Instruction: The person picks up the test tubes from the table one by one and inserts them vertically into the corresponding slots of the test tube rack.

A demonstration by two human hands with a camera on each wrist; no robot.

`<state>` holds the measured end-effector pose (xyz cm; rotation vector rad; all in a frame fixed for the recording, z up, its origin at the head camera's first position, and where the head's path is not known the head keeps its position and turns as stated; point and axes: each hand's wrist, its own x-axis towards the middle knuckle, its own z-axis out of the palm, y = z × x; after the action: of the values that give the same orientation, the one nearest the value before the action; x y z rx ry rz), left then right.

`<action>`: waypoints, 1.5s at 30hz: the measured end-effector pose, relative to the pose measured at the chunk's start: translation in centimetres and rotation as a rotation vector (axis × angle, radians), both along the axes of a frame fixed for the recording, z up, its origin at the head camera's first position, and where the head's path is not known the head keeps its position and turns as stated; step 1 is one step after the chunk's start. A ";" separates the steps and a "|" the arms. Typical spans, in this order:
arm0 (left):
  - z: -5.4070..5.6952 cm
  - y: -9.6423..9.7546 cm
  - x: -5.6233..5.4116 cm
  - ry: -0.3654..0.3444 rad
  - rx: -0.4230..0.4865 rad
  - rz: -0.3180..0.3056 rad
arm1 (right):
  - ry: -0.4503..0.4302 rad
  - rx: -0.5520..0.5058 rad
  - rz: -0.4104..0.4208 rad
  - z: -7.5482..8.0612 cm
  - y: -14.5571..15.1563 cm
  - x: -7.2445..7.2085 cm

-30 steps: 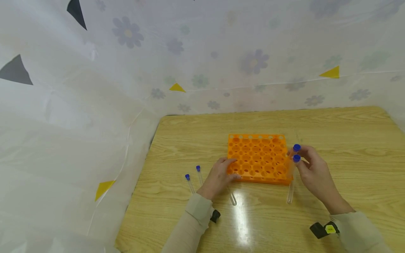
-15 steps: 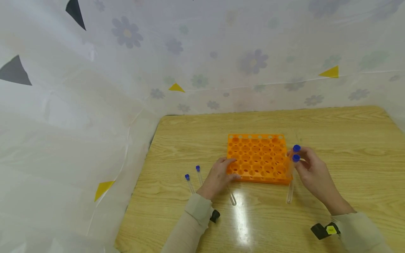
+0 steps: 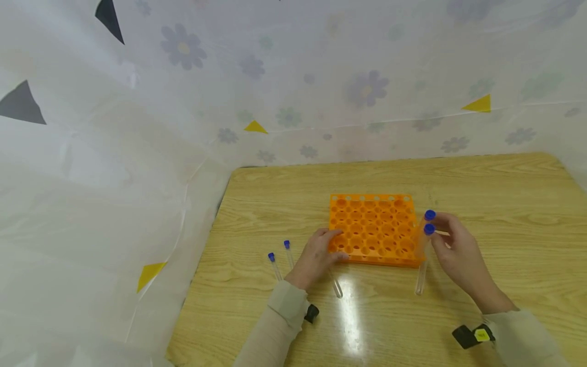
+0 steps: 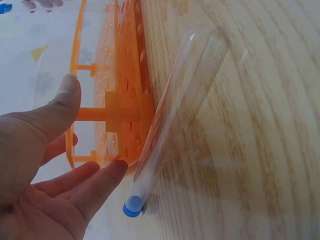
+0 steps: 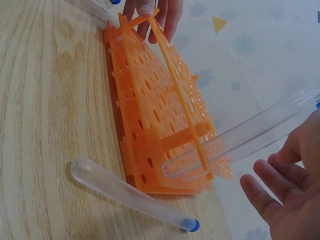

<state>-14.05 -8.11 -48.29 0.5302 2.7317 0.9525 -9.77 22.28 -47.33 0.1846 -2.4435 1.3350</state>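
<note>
An orange plastic rack with rows of round holes (image 3: 372, 227) stands on a pale wood-grain table (image 3: 270, 204). The left hand (image 3: 318, 253) grips the rack's left end, thumb and fingers curled round its edge. The right hand (image 3: 458, 257) pinches a pair of blue-capped clear tubes (image 5: 265, 122) below their caps, tilted over the rack's right end; whether they enter holes I cannot tell. One loose clear tube (image 5: 127, 196) lies beside the rack's right front corner, another transparent tube (image 4: 176, 110) near its left front corner, two thin capped tubes (image 3: 271, 258) farther left.
</note>
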 end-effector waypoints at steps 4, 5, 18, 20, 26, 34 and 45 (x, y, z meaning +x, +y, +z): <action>-0.1 0.0 0.0 -0.007 0.005 0.002 | -0.043 0.033 -0.038 0.0 0.1 0.2; -0.1 0.0 0.0 -0.005 0.005 0.002 | -0.052 0.041 -0.047 -0.1 0.2 0.2; -0.1 0.0 0.0 0.030 -0.013 -0.010 | -0.146 0.103 -0.061 -1.1 1.0 0.5; -0.2 0.0 -0.1 0.032 -0.010 -0.011 | -0.168 0.125 -0.061 -1.4 1.2 0.4; -0.3 0.0 -0.1 0.037 -0.003 -0.012 | -0.204 0.178 -0.054 -2.4 1.3 0.3; -0.3 0.0 -0.1 0.032 -0.011 -0.009 | -0.181 0.229 -0.043 -3.2 1.3 0.3; 0.0 0.0 0.0 0.013 -0.015 -0.003 | -0.247 0.317 -0.024 -3.8 1.1 0.6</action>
<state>-14.06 -8.11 -48.31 0.5390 2.7464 0.9309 -9.19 23.36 -51.13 0.0708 -2.8478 1.0041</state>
